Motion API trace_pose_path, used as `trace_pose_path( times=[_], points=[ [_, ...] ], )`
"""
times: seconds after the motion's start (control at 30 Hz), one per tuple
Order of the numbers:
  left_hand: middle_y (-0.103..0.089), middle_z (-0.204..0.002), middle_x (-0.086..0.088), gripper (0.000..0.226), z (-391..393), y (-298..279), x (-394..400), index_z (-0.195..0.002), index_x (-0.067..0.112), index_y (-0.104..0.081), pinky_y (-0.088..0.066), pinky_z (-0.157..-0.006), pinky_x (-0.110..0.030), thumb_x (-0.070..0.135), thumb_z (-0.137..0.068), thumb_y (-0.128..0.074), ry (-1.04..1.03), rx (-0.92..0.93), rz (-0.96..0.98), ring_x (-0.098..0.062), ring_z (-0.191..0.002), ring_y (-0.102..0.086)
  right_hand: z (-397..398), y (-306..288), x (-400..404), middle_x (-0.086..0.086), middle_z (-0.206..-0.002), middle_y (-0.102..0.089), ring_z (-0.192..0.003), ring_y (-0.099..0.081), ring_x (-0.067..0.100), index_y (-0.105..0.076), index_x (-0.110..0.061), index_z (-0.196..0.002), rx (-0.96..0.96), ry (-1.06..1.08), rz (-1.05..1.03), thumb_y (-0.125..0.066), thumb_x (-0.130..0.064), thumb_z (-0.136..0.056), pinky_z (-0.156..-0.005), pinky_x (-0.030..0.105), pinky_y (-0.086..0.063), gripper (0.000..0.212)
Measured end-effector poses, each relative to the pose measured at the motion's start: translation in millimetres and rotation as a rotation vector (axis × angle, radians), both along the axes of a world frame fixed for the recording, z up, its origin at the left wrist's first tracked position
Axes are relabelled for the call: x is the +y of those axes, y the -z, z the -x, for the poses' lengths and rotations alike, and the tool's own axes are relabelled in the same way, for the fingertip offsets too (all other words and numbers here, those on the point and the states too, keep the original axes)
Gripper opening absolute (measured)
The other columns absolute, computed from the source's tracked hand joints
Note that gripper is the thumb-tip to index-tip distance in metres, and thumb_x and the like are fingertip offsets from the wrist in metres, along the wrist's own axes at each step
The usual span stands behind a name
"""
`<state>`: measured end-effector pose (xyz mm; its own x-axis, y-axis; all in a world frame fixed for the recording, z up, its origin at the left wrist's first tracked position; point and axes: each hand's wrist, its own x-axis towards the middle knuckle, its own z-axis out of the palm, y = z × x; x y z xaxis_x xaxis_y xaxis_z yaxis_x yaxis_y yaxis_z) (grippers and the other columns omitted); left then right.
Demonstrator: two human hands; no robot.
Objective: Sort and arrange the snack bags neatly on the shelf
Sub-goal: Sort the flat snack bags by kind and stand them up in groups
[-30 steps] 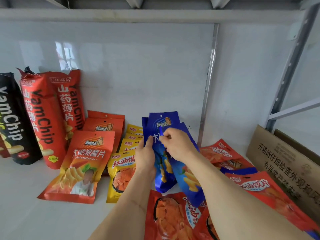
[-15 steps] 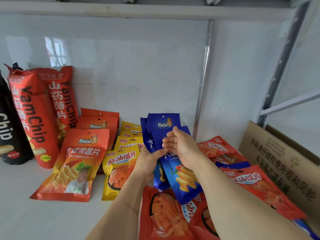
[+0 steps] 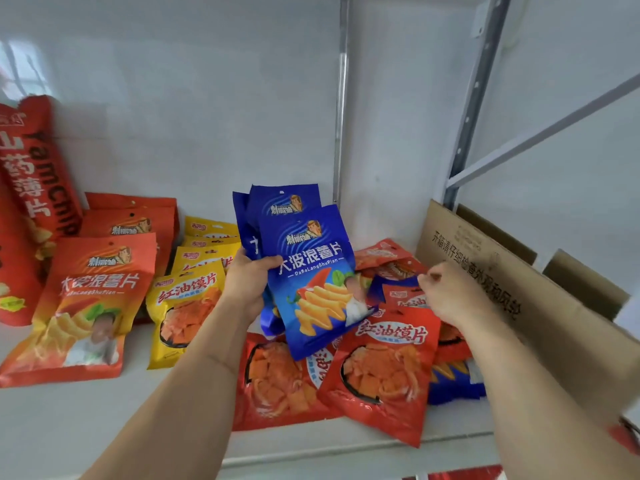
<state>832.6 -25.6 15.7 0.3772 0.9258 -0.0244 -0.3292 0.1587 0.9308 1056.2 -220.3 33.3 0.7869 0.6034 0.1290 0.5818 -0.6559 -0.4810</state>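
We've got the blue bags fanned in our left hand, thumb over the front of the nearest one, fingers behind — a pinch on the left edge, prob. so the stack stays squared while the other hand fetches more. They sit upright btwn the yellow bags and the loose red pile, lower edges near or on the shelf; contact hidden by the wrist. Long axis of the front blue bag runs top-to-bottom, tipped a little, hang-hole end up toward the back wall, printed face to us, bottom corner overlapping the red pile. Right hand is over the pile w/ fingers curled toward the top edge of a red bag; blurred, so we can't tell if it actually grips anything. Sorted rows so far read left to right: tall red yam chip bags standing, orange bags leaning back in a row, yellow likewise — same-colour groups, faces out. Cardboard box at far right. One blue bag lies partly buried under the reds; likely next to pull.
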Motion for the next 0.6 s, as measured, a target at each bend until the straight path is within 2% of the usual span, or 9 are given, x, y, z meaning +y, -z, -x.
trace_pose_path(
  times=[0.03, 0.13, 0.23, 0.3, 0.4, 0.47, 0.53, 0.6],
  points=[
    [-0.075, -0.11, -0.01, 0.035, 0, -1, 0, -0.122, 0.012, -0.054, -0.06, -0.083, -0.053, 0.003, -0.091, -0.068, -0.01, -0.002, 0.002, -0.032, -0.096, -0.074, -3, 4, -10, 0.003, -0.102, -0.068, -0.089, -0.065, 0.024, -0.058, -0.022, -0.109, 0.023, 0.048, 0.066, -0.039, -0.056, -0.093, -0.081, 0.04, -0.054, 0.042],
    [-0.074, -0.111, -0.01, 0.034, 0, -5, -1, -0.122, 0.012, -0.056, -0.06, -0.081, -0.05, 0.002, -0.091, -0.067, -0.028, -0.003, -0.002, -0.031, -0.095, -0.074, -1, 4, -25, 0.009, -0.122, -0.06, -0.108, -0.059, 0.03, -0.044, -0.017, -0.134, 0.109, 0.141, 0.142, -0.035, -0.059, -0.095, -0.092, 0.045, -0.049, 0.058],
    [-0.075, -0.11, -0.009, 0.031, -1, -5, -2, -0.119, 0.014, -0.056, -0.061, -0.08, -0.049, 0.004, -0.091, -0.067, -0.04, 0.003, 0.002, -0.03, -0.095, -0.074, 3, -1, -29, 0.017, -0.132, -0.054, -0.118, -0.054, 0.034, -0.035, -0.009, -0.142, 0.186, 0.164, 0.146, -0.031, -0.052, -0.1, -0.098, 0.044, -0.045, 0.06],
    [-0.074, -0.108, -0.008, 0.031, -1, -6, -4, -0.119, 0.014, -0.056, -0.061, -0.073, -0.044, 0.005, -0.092, -0.067, -0.046, -0.003, 0.009, -0.029, -0.092, -0.074, 3, -5, -29, 0.019, -0.13, -0.055, -0.118, -0.054, 0.034, -0.04, -0.004, -0.138, 0.24, 0.155, 0.071, -0.03, -0.043, -0.103, -0.095, 0.04, -0.043, 0.053],
    [-0.074, -0.108, -0.008, 0.029, 0, -7, -8, -0.117, 0.013, -0.055, -0.06, -0.07, -0.041, 0.004, -0.092, -0.066, -0.056, -0.018, 0.018, -0.028, -0.091, -0.073, -1, -8, -25, 0.02, -0.116, -0.064, -0.104, -0.062, 0.033, -0.06, 0.0, -0.118, 0.322, 0.093, -0.024, -0.032, -0.026, -0.104, -0.091, 0.039, -0.051, 0.04],
    [-0.073, -0.109, -0.008, 0.029, 1, -5, -8, -0.117, 0.013, -0.055, -0.06, -0.072, -0.041, 0.004, -0.092, -0.066, -0.066, -0.029, 0.028, -0.028, -0.092, -0.073, -2, -7, -24, 0.018, -0.113, -0.066, -0.103, -0.064, 0.033, -0.065, -0.001, -0.112, 0.325, 0.025, 0.04, -0.035, -0.015, -0.103, -0.092, 0.041, -0.053, 0.034],
    [-0.074, -0.111, -0.008, 0.033, 2, -2, -7, -0.123, 0.011, -0.055, -0.06, -0.075, -0.042, 0.005, -0.092, -0.067, -0.077, -0.032, 0.033, -0.029, -0.095, -0.073, -1, -4, -24, 0.016, -0.115, -0.065, -0.108, -0.062, 0.033, -0.064, -0.001, -0.117, 0.287, -0.008, 0.113, -0.042, -0.011, -0.101, -0.094, 0.039, -0.052, 0.029],
    [-0.073, -0.114, -0.01, 0.038, 2, 1, -5, -0.127, 0.01, -0.056, -0.06, -0.076, -0.043, 0.005, -0.091, -0.068, -0.087, -0.035, 0.031, -0.03, -0.098, -0.073, -1, -3, -26, 0.017, -0.118, -0.063, -0.11, -0.061, 0.032, -0.062, -0.001, -0.119, 0.261, 0.011, 0.164, -0.04, -0.01, -0.101, -0.092, 0.035, -0.05, 0.029]
  ],
)
